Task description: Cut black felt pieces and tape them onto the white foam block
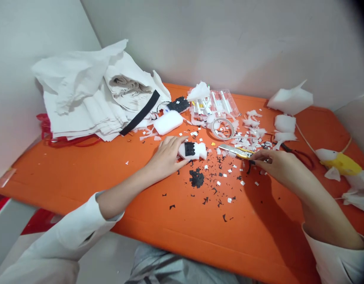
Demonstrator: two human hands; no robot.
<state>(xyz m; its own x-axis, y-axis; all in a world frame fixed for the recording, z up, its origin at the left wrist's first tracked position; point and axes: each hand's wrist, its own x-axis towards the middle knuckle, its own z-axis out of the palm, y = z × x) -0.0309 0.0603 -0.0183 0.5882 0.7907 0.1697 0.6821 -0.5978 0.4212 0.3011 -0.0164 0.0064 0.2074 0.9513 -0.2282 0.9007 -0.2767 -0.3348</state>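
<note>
My left hand [167, 156] rests on the orange table [81, 173] and grips a small white foam piece [194, 150] that carries black scalloped scraps on top. My right hand [276, 162] lies to the right with its fingers pinched together on a small black scrap at its fingertips. A yellow utility knife [237, 151] lies just beyond those fingertips. A little heap of black cut pieces [196, 178] sits between my hands, with black and white bits scattered around it.
A pile of white sheets with a black strip [102, 94] fills the back left. Behind lie a white foam block [167, 122], a clear box of markers [213, 104], a tape roll [222, 128], white foam chunks [288, 114] and a yellow-white glue gun [340, 162].
</note>
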